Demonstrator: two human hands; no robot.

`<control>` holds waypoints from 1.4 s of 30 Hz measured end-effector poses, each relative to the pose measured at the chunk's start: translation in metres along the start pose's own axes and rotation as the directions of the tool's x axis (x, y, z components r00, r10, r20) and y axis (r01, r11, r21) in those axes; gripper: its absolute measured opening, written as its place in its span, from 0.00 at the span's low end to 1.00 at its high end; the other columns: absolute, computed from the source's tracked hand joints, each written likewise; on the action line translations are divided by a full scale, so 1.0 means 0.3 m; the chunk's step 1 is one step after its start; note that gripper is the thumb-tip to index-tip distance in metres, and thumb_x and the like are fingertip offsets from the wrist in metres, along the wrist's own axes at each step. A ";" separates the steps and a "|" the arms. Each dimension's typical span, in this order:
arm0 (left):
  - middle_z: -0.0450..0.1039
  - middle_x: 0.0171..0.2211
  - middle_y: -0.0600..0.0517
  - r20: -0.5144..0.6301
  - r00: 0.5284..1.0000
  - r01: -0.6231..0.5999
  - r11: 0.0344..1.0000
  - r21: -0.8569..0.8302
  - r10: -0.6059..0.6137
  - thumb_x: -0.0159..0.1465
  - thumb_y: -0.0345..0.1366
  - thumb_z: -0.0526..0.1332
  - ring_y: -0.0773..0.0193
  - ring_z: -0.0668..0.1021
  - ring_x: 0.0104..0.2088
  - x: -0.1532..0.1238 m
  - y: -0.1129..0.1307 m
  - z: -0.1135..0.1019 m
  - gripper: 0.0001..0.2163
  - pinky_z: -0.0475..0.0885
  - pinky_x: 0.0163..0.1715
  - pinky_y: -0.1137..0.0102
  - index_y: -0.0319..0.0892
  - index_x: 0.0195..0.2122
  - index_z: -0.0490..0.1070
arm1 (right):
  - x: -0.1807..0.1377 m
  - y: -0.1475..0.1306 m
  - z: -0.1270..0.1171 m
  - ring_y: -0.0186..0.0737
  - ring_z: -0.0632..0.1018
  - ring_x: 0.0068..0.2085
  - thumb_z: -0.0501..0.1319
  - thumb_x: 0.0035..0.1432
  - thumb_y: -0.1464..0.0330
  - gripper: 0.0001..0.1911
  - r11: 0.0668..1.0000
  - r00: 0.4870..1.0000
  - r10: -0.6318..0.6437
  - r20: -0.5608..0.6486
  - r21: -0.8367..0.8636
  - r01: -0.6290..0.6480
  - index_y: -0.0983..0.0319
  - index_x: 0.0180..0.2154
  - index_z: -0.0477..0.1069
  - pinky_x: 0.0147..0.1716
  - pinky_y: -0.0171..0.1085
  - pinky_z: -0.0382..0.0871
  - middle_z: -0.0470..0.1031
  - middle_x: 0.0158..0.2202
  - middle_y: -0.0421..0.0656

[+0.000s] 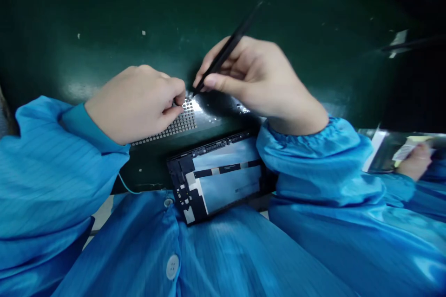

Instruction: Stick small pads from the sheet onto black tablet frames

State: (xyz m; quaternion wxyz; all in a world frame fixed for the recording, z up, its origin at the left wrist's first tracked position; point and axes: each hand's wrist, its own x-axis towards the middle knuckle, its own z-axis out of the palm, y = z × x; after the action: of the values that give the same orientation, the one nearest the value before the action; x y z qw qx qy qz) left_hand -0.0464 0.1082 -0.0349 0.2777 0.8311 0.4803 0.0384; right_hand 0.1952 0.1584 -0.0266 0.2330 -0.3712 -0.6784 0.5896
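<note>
My left hand (135,100) is closed, thumb and forefinger pinched at the upper edge of a sheet of small grey square pads (184,120). Part of that sheet lies hidden under the hand. Black tweezers (226,53) are gripped pen-like in my right hand (261,76), their tip pointing down at the sheet's upper corner, close to my left fingertips. Whether the tip holds a pad is too small to tell. Just in front of my body rests an opened tablet-like device (226,190), its inner side up, with a dark ribbon cable across it; my right sleeve covers its right end.
A dark green work surface (104,4) spreads under everything, with small white scraps on it. To the far right, another person's hand (416,162) holds something with a pale label. A white strip (399,44) and dark objects lie at upper right.
</note>
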 end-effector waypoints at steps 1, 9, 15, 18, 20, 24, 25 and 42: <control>0.66 0.27 0.58 -0.007 1.000 0.004 1.000 0.000 -0.004 0.69 0.33 0.62 0.73 0.62 0.29 0.000 0.003 0.001 0.06 0.73 0.54 0.59 0.38 0.39 0.78 | -0.040 -0.019 0.012 0.37 0.86 0.42 0.74 0.66 0.70 0.06 0.996 0.997 0.012 -0.070 0.090 -0.006 0.59 0.43 0.81 0.48 0.38 0.84 0.86 0.42 0.40; 0.63 0.28 0.56 0.009 0.999 0.030 0.996 0.085 -0.031 0.70 0.41 0.52 0.65 0.78 0.35 -0.007 0.012 0.007 0.15 0.75 0.52 0.53 0.39 0.41 0.76 | -0.454 -0.033 0.408 0.47 0.88 0.43 0.69 0.71 0.67 0.10 0.994 0.697 0.106 -0.709 0.092 -0.057 0.46 0.50 0.80 0.45 0.50 0.88 0.85 0.42 0.40; 0.65 0.27 0.56 -0.018 1.000 -0.001 0.993 0.119 0.003 0.70 0.40 0.55 0.66 0.76 0.32 -0.006 0.005 0.009 0.13 0.78 0.49 0.53 0.37 0.39 0.75 | -0.426 0.046 0.473 0.48 0.87 0.45 0.67 0.71 0.72 0.14 0.996 0.715 -0.081 -0.694 -0.085 0.030 0.48 0.51 0.77 0.47 0.52 0.87 0.85 0.43 0.43; 0.63 0.27 0.57 -0.016 1.000 -0.001 0.993 0.122 0.003 0.71 0.41 0.53 0.64 0.78 0.34 -0.005 0.005 0.009 0.15 0.77 0.50 0.51 0.36 0.38 0.75 | -0.436 0.032 0.462 0.48 0.87 0.46 0.67 0.70 0.75 0.16 0.993 0.742 -0.090 -0.664 -0.113 0.020 0.48 0.52 0.76 0.48 0.53 0.86 0.85 0.44 0.43; 0.62 0.27 0.57 -0.031 0.999 -0.016 0.994 0.108 0.019 0.72 0.42 0.51 0.64 0.78 0.35 -0.008 0.003 0.008 0.17 0.77 0.51 0.51 0.36 0.38 0.75 | -0.451 0.009 0.444 0.48 0.87 0.48 0.67 0.69 0.76 0.18 0.989 0.789 -0.093 -0.607 -0.148 0.003 0.49 0.53 0.76 0.50 0.54 0.85 0.85 0.46 0.44; 0.63 0.27 0.57 -0.034 0.998 -0.058 0.998 0.035 0.059 0.72 0.45 0.49 0.65 0.79 0.37 -0.014 -0.010 0.002 0.21 0.74 0.54 0.50 0.35 0.38 0.77 | -0.402 -0.047 0.325 0.47 0.88 0.50 0.70 0.68 0.75 0.18 0.976 0.872 -0.067 -0.484 -0.215 -0.045 0.49 0.54 0.78 0.54 0.52 0.86 0.87 0.50 0.43; 0.63 0.27 0.57 -0.034 0.997 -0.068 0.998 0.016 0.069 0.71 0.46 0.50 0.66 0.78 0.37 -0.014 -0.015 0.001 0.21 0.74 0.55 0.51 0.36 0.38 0.77 | -0.363 -0.055 0.279 0.46 0.88 0.50 0.70 0.69 0.74 0.15 0.971 0.892 -0.060 -0.449 -0.232 -0.052 0.49 0.52 0.79 0.55 0.50 0.86 0.87 0.50 0.41; 0.64 0.23 0.61 -0.051 0.998 -0.028 0.998 0.062 0.031 0.65 0.43 0.60 0.71 0.73 0.27 -0.006 -0.019 -0.002 0.12 0.72 0.47 0.63 0.42 0.41 0.77 | -0.011 -0.006 0.043 0.44 0.86 0.48 0.74 0.67 0.69 0.06 0.968 1.000 -0.006 -0.007 -0.250 0.004 0.56 0.44 0.81 0.53 0.41 0.83 0.84 0.46 0.41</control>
State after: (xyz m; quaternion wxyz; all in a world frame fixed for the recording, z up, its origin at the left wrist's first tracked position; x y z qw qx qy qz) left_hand -0.0520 0.1091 -0.0367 0.2392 0.8449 0.4760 0.0494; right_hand 0.1870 0.1477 -0.0271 0.1884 -0.3980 -0.7474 0.4975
